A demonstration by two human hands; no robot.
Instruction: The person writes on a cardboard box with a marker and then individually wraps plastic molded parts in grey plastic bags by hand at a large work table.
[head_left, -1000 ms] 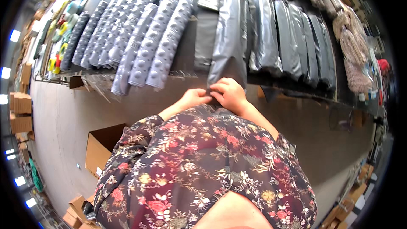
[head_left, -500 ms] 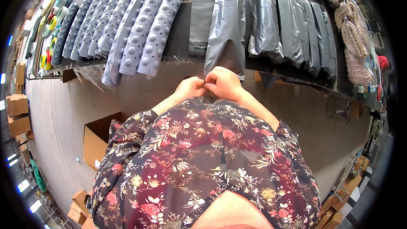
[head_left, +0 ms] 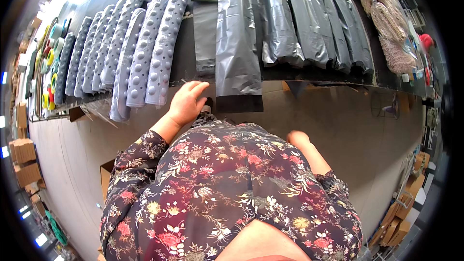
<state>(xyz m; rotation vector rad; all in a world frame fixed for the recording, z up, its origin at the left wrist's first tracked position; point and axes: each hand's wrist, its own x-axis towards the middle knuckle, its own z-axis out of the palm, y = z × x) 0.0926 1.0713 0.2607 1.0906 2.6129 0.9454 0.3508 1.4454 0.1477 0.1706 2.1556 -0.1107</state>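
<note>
My left hand is at the table's front edge, fingers stretched out and slightly apart, with nothing in it. Close by, a grey plastic mailing bag lies lengthwise, its dark open-looking end hanging over the edge; neither hand touches it. My right hand is low beside my body, smeared by motion, its fingers unclear. Flat grey bags are stacked just left of the single bag. Farther left lie several rolled grey mats with round bumps, in clear wrap.
Several filled grey bags lie in a row to the right. Beyond them are beige knitted-looking bundles. Tape rolls hang on a rack at far left. A cardboard box stands on the floor at my left.
My hands, together at the bag's near end before, have parted. The left has moved left to the table edge, the right down and to the right. The view has shifted, with the table's things lower.
</note>
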